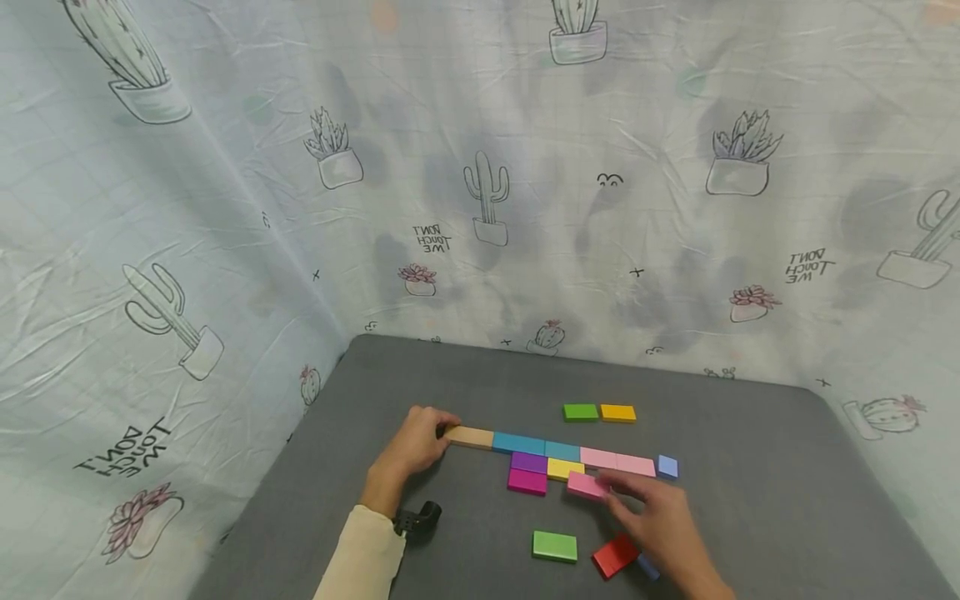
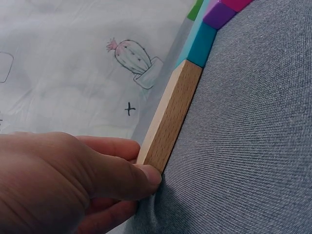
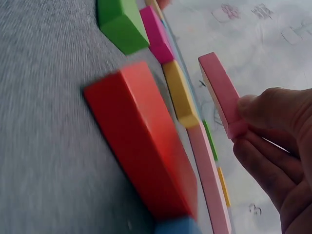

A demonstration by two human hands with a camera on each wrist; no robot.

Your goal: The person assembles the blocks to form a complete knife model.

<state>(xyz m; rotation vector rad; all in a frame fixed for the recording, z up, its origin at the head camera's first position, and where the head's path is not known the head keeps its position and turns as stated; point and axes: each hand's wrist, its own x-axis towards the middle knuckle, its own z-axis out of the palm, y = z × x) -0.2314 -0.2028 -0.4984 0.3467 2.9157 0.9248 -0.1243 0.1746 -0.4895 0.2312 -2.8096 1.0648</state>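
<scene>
My left hand (image 1: 415, 440) pinches the near end of a plain wooden block (image 2: 168, 122), which heads the left of a long row. Thumb and fingers of my right hand (image 1: 663, 517) hold a pink block (image 3: 222, 92) by one end, raised over the table in the right wrist view. The row runs on through teal blocks (image 1: 519, 443) to two pink blocks (image 1: 617, 461) laid end to end. Along its front side lie a purple block (image 1: 528, 462), a yellow block (image 1: 566, 470) and, before the purple one, a magenta block (image 1: 527, 482).
A green block (image 1: 581, 412) and an orange block (image 1: 618, 413) lie behind the row. At its right end is a small blue block (image 1: 667, 467). Nearer me are a light green block (image 1: 555, 547), a red block (image 1: 615, 557) and another blue block (image 1: 648, 567), partly hidden.
</scene>
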